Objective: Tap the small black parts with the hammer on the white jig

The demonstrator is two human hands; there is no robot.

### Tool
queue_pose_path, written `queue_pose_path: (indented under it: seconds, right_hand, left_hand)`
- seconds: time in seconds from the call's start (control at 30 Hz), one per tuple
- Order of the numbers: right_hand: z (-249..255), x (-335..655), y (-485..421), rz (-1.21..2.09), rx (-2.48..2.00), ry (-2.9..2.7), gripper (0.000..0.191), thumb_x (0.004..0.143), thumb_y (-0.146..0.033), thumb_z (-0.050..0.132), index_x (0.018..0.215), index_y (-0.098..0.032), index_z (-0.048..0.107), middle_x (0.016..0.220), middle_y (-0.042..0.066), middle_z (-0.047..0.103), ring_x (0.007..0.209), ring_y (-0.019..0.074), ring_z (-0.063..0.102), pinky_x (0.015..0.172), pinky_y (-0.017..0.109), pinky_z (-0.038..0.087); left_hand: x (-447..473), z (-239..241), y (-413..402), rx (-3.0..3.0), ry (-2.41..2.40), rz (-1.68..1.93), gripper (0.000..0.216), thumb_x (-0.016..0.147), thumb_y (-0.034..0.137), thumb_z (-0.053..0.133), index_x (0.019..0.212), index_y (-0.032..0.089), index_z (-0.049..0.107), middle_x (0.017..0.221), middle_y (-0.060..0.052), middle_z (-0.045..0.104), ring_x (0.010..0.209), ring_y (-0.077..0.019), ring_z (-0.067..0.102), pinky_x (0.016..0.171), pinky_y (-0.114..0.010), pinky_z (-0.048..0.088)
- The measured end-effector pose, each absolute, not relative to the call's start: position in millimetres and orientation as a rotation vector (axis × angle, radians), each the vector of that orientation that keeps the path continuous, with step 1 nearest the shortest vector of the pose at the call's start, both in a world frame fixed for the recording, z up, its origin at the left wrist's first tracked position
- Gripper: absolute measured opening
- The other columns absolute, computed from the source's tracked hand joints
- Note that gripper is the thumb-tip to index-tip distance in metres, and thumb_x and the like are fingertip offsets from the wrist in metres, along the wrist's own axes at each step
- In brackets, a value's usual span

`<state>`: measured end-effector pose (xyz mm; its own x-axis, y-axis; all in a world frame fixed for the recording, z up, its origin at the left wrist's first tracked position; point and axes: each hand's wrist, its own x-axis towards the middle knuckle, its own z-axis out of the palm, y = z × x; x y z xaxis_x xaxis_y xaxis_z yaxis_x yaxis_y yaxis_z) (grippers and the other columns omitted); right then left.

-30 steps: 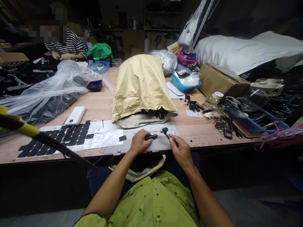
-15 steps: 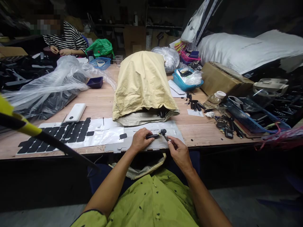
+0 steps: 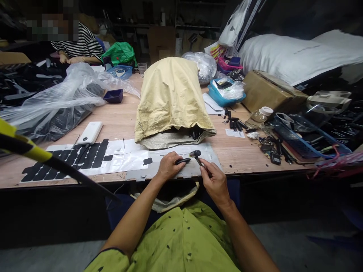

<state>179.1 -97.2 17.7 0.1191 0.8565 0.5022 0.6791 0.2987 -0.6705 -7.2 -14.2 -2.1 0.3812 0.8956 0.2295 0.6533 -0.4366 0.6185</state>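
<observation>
My left hand (image 3: 168, 166) is closed on a small black bar-shaped part (image 3: 183, 161) and rests on a white backing sheet (image 3: 181, 172) at the table's near edge. My right hand (image 3: 214, 180) pinches a thin black tool with a rounded black head (image 3: 195, 154). That head sits just right of the part's end. A single black sticker (image 3: 147, 161) lies on the sheet left of my left hand. Behind my hands stands a yellow woven sack (image 3: 171, 98) with black parts showing at its open mouth.
A sheet of black stickers (image 3: 73, 160) and a white power bank (image 3: 90, 132) lie to the left. A yellow-and-black rod (image 3: 36, 155) crosses the left foreground. Clear plastic bags, blue trays, a cardboard box (image 3: 269, 92) and loose black keys crowd the table. A person in stripes sits far left.
The view has shifted slightly, so the table sits a bit higher in the picture. My hands stay together on the part and tool, with the tool head barely moved.
</observation>
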Motion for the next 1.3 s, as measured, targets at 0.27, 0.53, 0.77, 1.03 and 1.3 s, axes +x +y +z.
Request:
queue_pose_path:
  seconds: [0.27, 0.53, 0.77, 1.03, 1.3]
  right_hand:
    - [17.4, 177.9, -97.5, 0.213, -1.482, -1.721, 0.033, 0.096, -0.025, 0.048, 0.118, -0.027, 0.072, 0.091, 0.005, 0.073, 0.085, 0.0175, 0.068, 0.078, 0.028, 0.055]
    - [18.5, 169.1, -100.2, 0.274, -1.467, -1.785, 0.035, 0.097, -0.028, 0.046, 0.12, -0.028, 0.071, 0.09, 0.006, 0.073, 0.085, 0.0175, 0.068, 0.078, 0.028, 0.055]
    - [0.3, 200.2, -87.3, 0.096, -1.518, -1.714, 0.029, 0.094, -0.031, 0.05, 0.111, -0.028, 0.073, 0.094, 0.005, 0.073, 0.085, 0.0196, 0.067, 0.076, 0.031, 0.053]
    - [-20.8, 249.6, -59.4, -0.331, -1.74, -1.749, 0.028, 0.089, -0.021, 0.05, 0.099, -0.025, 0.075, 0.076, 0.007, 0.062, 0.074, 0.0218, 0.052, 0.072, 0.033, 0.041]
    - [-27.8, 237.8, -61.9, -0.48, -1.795, -1.741, 0.031, 0.089, -0.019, 0.048, 0.105, -0.024, 0.073, 0.078, 0.007, 0.058, 0.075, 0.022, 0.047, 0.07, 0.034, 0.037]
  left_hand:
    - [-2.9, -1.2, -14.9, 2.194, 1.346, 0.733, 0.011, 0.081, 0.028, 0.072, 0.09, 0.026, 0.078, 0.082, -0.002, 0.067, 0.082, -0.0175, 0.063, 0.077, -0.028, 0.051]
    - [-0.2, 6.5, -13.3, 2.085, 1.345, 0.647, 0.013, 0.079, 0.026, 0.069, 0.087, 0.026, 0.079, 0.079, -0.001, 0.066, 0.079, -0.0172, 0.062, 0.076, -0.028, 0.049]
    - [5.2, 6.6, -16.9, 2.07, 1.39, 0.668, 0.014, 0.075, 0.026, 0.072, 0.088, 0.024, 0.077, 0.083, -0.002, 0.067, 0.084, -0.0195, 0.063, 0.08, -0.03, 0.05]
    - [-2.0, 8.4, -16.5, 2.159, 1.218, 0.619, 0.015, 0.07, 0.029, 0.08, 0.085, 0.027, 0.078, 0.094, -0.002, 0.067, 0.091, -0.02, 0.062, 0.087, -0.033, 0.048]
    - [-38.6, 10.8, -61.7, 2.429, 0.925, 0.36, 0.02, 0.062, 0.022, 0.087, 0.079, 0.028, 0.079, 0.156, -0.002, 0.043, 0.142, -0.0387, 0.036, 0.114, -0.053, 0.032]
